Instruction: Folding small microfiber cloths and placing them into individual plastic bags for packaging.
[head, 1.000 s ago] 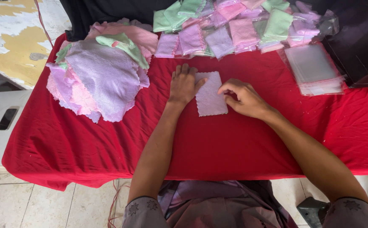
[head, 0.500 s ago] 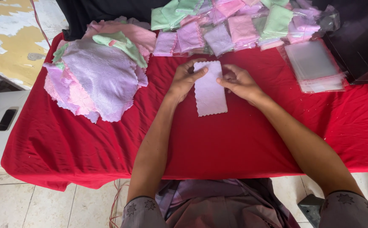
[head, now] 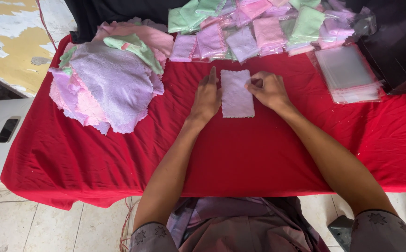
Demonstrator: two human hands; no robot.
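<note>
A small pale lilac cloth (head: pixel 237 94), folded into a narrow upright rectangle with scalloped edges, lies flat on the red table cover (head: pixel 240 158), a little far of the table's middle. The left hand (head: pixel 206 97) rests palm down against the cloth's left edge, fingers straight and together, gripping nothing. The right hand (head: pixel 269 88) sits at the cloth's right edge near its far corner, fingers curled loosely; it seems to press or pinch the edge, though the contact is hard to make out. Far of the cloth runs a row of folded cloths (head: pixel 254 29) in pink, lilac and green. To the left sits a loose heap of unfolded cloths (head: pixel 110 79). To the right lies 1 stack of clear plastic bags (head: pixel 347 72).
</note>
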